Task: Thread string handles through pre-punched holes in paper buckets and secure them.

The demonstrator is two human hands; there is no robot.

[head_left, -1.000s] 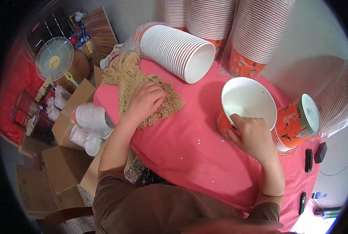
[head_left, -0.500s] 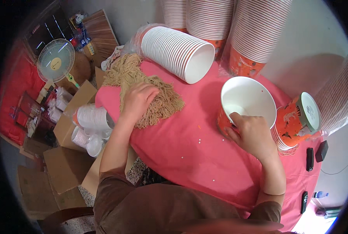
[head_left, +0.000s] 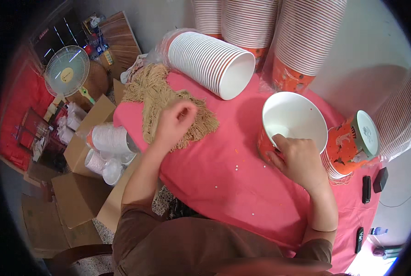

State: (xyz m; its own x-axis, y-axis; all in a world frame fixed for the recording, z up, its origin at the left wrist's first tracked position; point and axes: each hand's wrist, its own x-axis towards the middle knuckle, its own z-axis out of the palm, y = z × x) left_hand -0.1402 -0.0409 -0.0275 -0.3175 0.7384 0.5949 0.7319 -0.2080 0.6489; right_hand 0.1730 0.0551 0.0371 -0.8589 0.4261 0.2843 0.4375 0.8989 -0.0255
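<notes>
My right hand (head_left: 300,158) grips the near side of a large orange paper bucket (head_left: 295,117) with a white inside; the thumb is outside, the fingers at the rim. The bucket stands on the pink cloth, its mouth tipped toward me. My left hand (head_left: 174,123) is over the near part of a heap of tan cords (head_left: 152,89), its fingers curled in toward the thumb. Whether a strand is pinched in them is too small to make out. Right of the bucket, an upside-down orange bucket (head_left: 350,142) with a grey-white base sits on other rims, with thin cords around its foot.
A wrapped stack of white-rimmed buckets (head_left: 210,62) lies on its side at the back. Tall wrapped stacks (head_left: 306,41) stand behind it. Two black objects (head_left: 366,188) lie at the right edge. Open cardboard boxes (head_left: 79,198) and a fan (head_left: 67,71) are on the left.
My left hand has lifted off the cords a little and moved right, its fingers curling more. My right hand keeps its hold on the bucket.
</notes>
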